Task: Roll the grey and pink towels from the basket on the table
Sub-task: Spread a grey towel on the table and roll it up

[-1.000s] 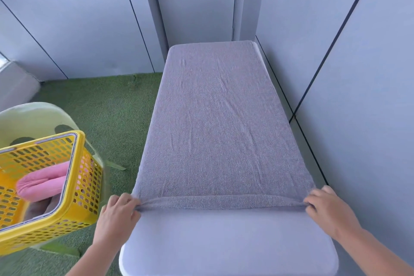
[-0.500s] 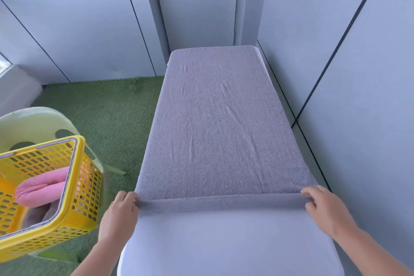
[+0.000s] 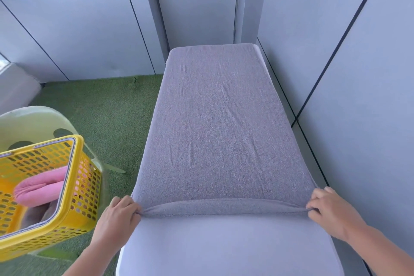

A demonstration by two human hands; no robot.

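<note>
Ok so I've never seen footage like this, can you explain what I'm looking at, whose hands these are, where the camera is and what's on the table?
No machine here: a person wears a camera on the head, looking down at their hands. A grey towel lies spread along the table. The left hand and the right hand each pinch a near corner, where the edge is turned over in a narrow fold. Beside the table, a yellow basket holds a pink towel.
</note>
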